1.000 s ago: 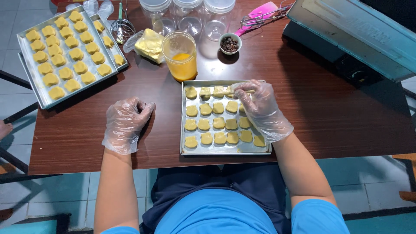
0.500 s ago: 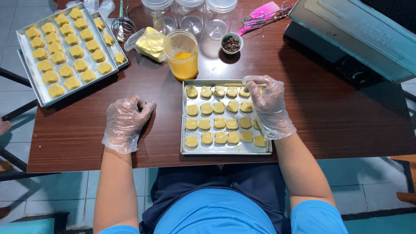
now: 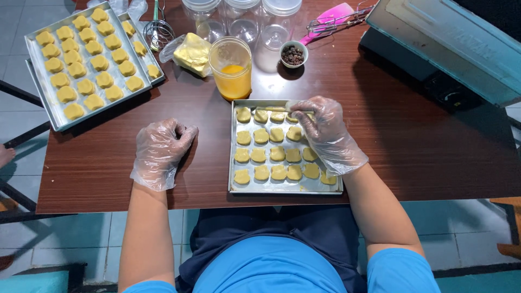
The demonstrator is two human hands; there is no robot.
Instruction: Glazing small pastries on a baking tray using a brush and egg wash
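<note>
Pale dough pieces are being brushed on the steel tray directly under the right hand, which is gripping a thin brush lying crosswise, pointing left. The left hand, loosely curled and empty, is being rested on the counter, farther off.

Two metal trays are sitting on the tabletop: near tray is showing about eighteen dough pieces, far tray about twenty. Three clear jars, one orange-liquid cup, one small bowl, two gloved hands are showing.
</note>
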